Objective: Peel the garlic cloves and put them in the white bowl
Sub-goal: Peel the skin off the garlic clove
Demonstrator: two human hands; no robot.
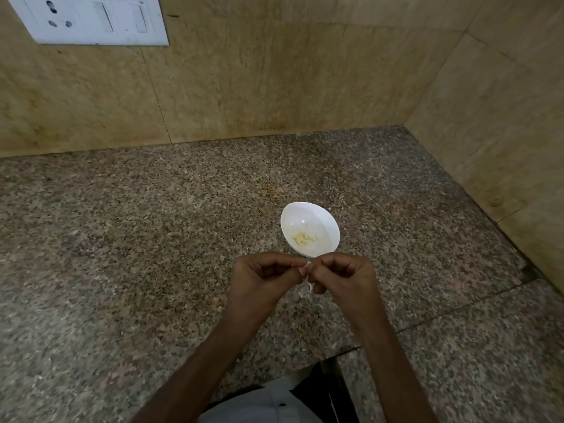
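Okay: your left hand (262,277) and right hand (343,274) meet, both pinching a clove (307,265), hiding near rim of round white bowl (324,220); speckled granite counter (122,239), papery peel (306,293) below.

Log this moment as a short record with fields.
left hand: pinches the garlic clove
right hand: pinches the same clove, opposite side
skin: pale shreds hang below the clove
white bowl: on the granite counter, beyond the hands, holds peeled garlic
wall: switch panel, upper left
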